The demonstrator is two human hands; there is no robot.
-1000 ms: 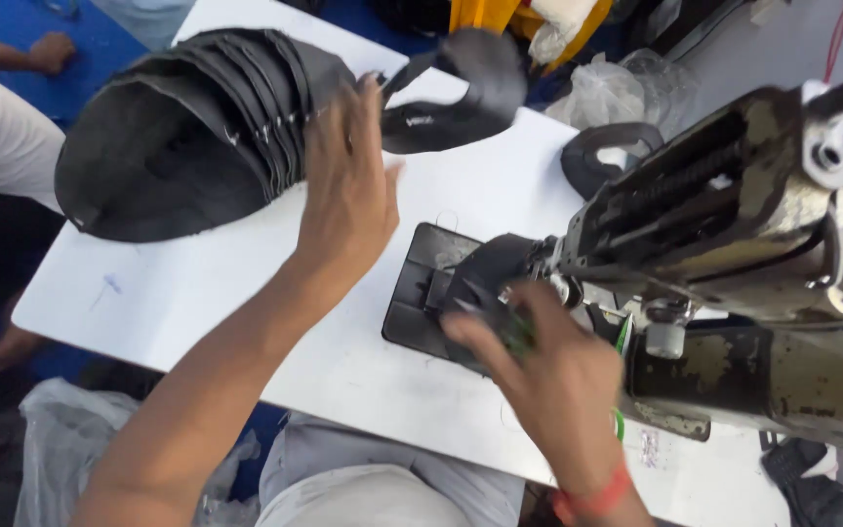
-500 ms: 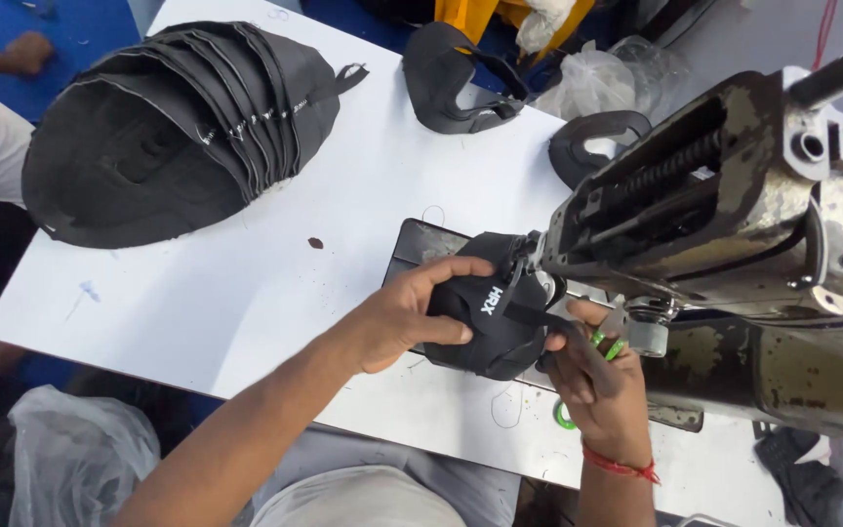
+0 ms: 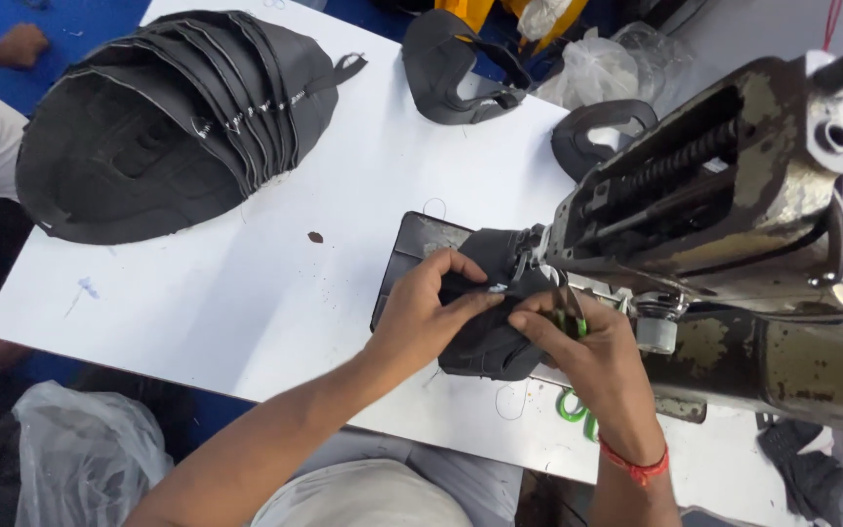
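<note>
Both hands close on a black fabric piece (image 3: 485, 332) lying on the dark plate at the sewing machine's (image 3: 734, 224) needle: the left hand (image 3: 431, 312) pinches its top edge in a tight grip, while the right hand (image 3: 592, 346) presses its right side, with green-handled scissors (image 3: 570, 405) looped under that palm. Farther across the white table (image 3: 275, 293) lies a stack of black pieces (image 3: 168, 117), with two curved black pieces (image 3: 456, 63) beyond.

Both hands (image 3: 431, 312) (image 3: 587, 356) together, fingers pinching.
</note>
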